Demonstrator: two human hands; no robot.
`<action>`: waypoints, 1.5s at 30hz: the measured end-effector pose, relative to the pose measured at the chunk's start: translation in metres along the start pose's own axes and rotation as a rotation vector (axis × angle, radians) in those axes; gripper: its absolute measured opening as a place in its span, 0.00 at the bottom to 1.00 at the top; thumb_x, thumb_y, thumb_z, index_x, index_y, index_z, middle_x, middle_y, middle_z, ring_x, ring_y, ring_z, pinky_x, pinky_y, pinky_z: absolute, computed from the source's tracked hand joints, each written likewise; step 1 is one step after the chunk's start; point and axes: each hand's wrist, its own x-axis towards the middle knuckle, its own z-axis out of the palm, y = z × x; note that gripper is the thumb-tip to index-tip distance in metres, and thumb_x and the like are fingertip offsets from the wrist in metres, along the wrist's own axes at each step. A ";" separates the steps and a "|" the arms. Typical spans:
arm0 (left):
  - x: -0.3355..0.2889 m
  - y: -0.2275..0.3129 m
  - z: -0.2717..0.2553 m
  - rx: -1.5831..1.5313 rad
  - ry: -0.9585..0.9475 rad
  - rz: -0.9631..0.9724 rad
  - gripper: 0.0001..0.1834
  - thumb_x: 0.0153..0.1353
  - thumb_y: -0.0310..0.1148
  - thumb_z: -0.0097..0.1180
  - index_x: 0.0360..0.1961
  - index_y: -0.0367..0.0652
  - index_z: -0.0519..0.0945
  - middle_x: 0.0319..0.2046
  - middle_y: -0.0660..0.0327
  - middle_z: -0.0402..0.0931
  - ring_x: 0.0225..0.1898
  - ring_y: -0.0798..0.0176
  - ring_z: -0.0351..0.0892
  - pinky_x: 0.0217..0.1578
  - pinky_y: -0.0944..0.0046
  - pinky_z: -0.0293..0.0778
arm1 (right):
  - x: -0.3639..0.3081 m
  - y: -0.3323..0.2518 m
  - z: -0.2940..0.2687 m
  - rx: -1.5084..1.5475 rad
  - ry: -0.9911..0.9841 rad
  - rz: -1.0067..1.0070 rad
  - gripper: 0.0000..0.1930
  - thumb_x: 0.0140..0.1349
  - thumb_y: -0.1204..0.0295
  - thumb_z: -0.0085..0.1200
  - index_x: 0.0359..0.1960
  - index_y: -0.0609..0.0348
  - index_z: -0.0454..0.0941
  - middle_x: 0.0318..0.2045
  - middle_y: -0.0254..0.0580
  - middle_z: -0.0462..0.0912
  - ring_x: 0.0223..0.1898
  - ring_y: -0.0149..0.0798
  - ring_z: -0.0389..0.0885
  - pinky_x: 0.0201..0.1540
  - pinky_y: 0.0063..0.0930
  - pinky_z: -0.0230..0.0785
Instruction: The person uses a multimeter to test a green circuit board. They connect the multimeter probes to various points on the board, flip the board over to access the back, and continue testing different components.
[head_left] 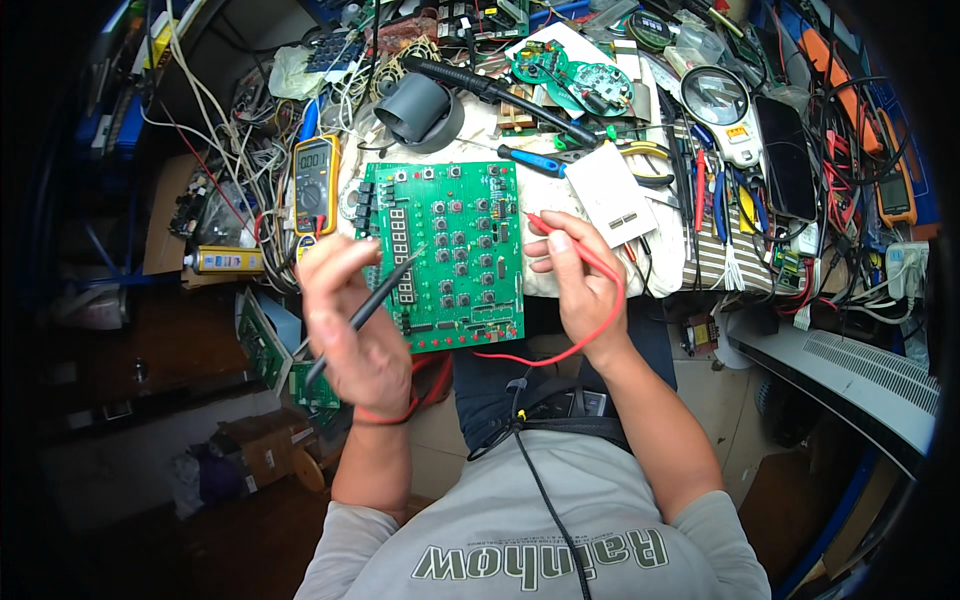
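Probing a circuit board (470, 235)

One board rests at the surface's (660, 268) near edge; probing seems under way, what remains cannot be told. The left hand (350, 325) loosely curls around one black probe (374, 299); the right hand (582, 290) pinches one red probe (541, 225). Beyond: one yellow multimeter (317, 172), one magnifier (714, 95).

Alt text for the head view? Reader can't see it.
A person's left hand holds a black test probe and the right hand a red probe, at a green circuit board. A yellow multimeter sits left of the board; farther back, a magnifier and round green boards lie amid clutter.
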 end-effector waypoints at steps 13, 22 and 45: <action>0.034 -0.026 0.016 0.223 -0.480 -0.521 0.16 0.75 0.30 0.66 0.59 0.35 0.86 0.45 0.57 0.85 0.45 0.66 0.83 0.50 0.67 0.78 | 0.020 0.041 0.010 -0.133 0.012 -0.004 0.18 0.81 0.68 0.58 0.62 0.72 0.79 0.51 0.53 0.89 0.50 0.37 0.90 0.54 0.31 0.84; 0.045 -0.047 0.029 0.402 -0.526 -0.204 0.11 0.70 0.30 0.68 0.51 0.37 0.89 0.45 0.51 0.87 0.47 0.51 0.87 0.52 0.58 0.80 | 0.030 0.038 0.010 -0.325 0.038 -0.170 0.13 0.77 0.68 0.62 0.54 0.65 0.85 0.44 0.48 0.91 0.44 0.43 0.91 0.48 0.33 0.82; 0.106 -0.093 0.032 0.322 -1.095 -0.381 0.14 0.73 0.36 0.69 0.46 0.32 0.88 0.48 0.55 0.86 0.51 0.60 0.85 0.54 0.60 0.80 | 0.026 0.039 0.008 -0.363 0.003 -0.197 0.10 0.73 0.69 0.65 0.50 0.62 0.85 0.43 0.49 0.91 0.42 0.49 0.92 0.46 0.37 0.83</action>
